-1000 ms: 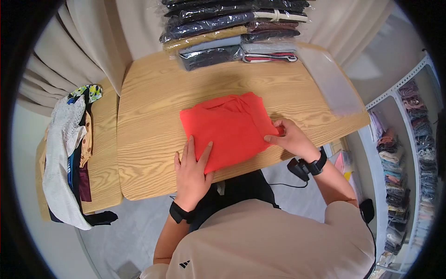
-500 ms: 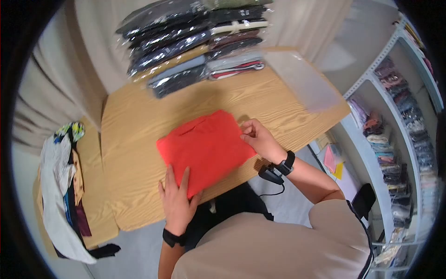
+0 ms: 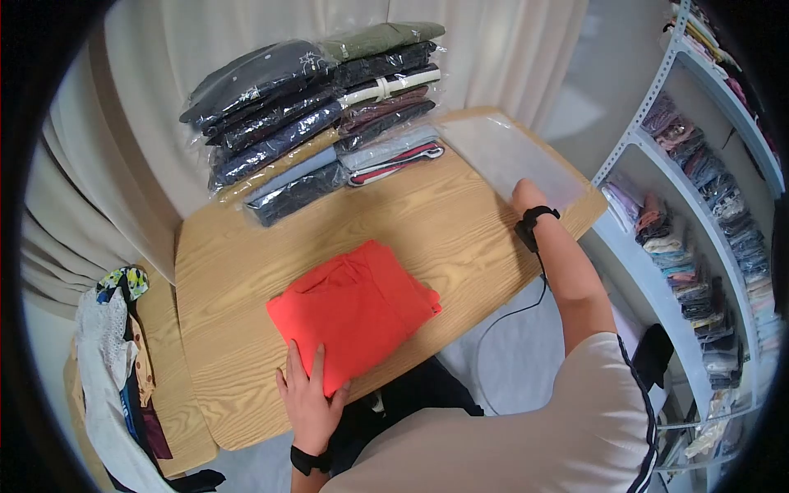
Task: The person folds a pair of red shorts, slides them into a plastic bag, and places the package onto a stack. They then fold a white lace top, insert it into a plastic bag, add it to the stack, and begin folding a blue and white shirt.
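One bare left grip (image 3: 311,403) rested unclenched, fingers spread on the near corner of a folded, bright red cloth garment (image 3: 357,308); the bare right grip (image 3: 528,195) was at translucent plastic sheeting (image 3: 497,148), fingers hidden, its hold impossible to tell. The garment lay on the wood-grained tabletop (image 3: 238,361), seemingly soft, light and floppy, best lifted flat from beneath. Behind stood stacked clothes (image 3: 279,152) in glossy, crinkled plastic.

Stack of bagged clothes (image 3: 316,119) before beige curtains (image 3: 509,49), loose garments (image 3: 107,361) at left, clothing shelves (image 3: 645,267) at right
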Tool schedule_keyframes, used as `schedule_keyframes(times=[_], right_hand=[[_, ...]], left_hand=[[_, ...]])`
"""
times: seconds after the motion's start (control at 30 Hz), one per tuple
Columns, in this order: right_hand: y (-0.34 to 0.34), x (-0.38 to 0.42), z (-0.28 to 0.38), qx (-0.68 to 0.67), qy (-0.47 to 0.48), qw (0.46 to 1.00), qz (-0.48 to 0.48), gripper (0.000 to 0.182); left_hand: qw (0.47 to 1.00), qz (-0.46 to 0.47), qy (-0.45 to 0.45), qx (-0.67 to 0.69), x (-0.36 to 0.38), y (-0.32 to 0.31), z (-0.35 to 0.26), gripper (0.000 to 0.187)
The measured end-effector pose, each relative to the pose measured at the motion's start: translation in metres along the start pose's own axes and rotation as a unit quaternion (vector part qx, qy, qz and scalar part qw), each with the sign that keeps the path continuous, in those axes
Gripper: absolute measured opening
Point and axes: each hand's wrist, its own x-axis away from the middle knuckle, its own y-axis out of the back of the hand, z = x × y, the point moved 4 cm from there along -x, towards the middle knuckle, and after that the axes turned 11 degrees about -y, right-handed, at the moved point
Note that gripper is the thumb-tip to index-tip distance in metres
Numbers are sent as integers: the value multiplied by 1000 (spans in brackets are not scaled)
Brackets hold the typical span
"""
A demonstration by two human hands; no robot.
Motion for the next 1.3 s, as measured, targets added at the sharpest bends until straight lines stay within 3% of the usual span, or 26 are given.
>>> schedule_keyframes(times=[0.07,0.1,0.2,0.27,0.3,0.37,0.5,0.57,0.6,0.7,0.77,0.87,0.93,0.97,1.0,1.03,1.07,1.13,1.23,1.3], right_hand=[[2,1,-5,-56,-30,994,-87,23],[5,5,-5,-56,-33,994,-86,23],[18,12,-4,-84,-52,994,-48,18],[11,1,-8,-156,-60,985,49,16],[13,0,-8,-156,-60,985,50,16],[12,1,-14,-332,-154,917,158,17],[-14,-40,-44,-406,-88,898,145,22],[-3,-33,-47,-627,-162,742,176,29],[7,-29,-45,-626,-159,742,177,29],[40,-11,-33,-670,-109,702,216,34],[82,17,-3,-728,61,663,164,33],[141,117,55,-741,140,636,163,31],[160,167,91,-742,274,583,185,29],[161,187,107,-740,276,578,204,29],[163,211,127,-720,329,563,236,29],[163,236,147,-698,381,545,267,28],[159,263,168,-694,391,517,313,28],[148,310,207,-686,403,477,373,29],[126,382,261,-480,452,538,525,28],[101,422,299,-442,534,498,521,30]], left_hand=[[1000,6,-2,0,0,-1,0,70],[1000,4,-4,-1,0,-2,1,71],[1000,0,-7,1,1,-4,1,71],[1000,-1,-7,1,2,-4,2,72],[1000,-1,-7,0,2,-4,2,72],[1000,-1,-8,-2,2,-4,1,73],[1000,-5,-10,-2,2,-4,1,73],[1000,-8,-9,-3,3,-3,2,73],[1000,-10,-11,-6,3,-3,1,72],[1000,-11,-9,-6,4,-3,2,70],[1000,-14,4,-6,7,-1,3,69],[999,-41,-25,-6,4,4,2,71],[993,-57,-57,85,7,7,6,71],[990,-58,-52,121,9,9,10,73],[991,-59,-32,114,13,9,16,73],[975,-97,-30,198,16,8,22,74],[950,-138,-29,278,22,9,28,75],[945,-152,3,290,35,12,37,75],[893,-238,15,382,50,27,46,67],[882,-277,43,379,64,38,51,67]])
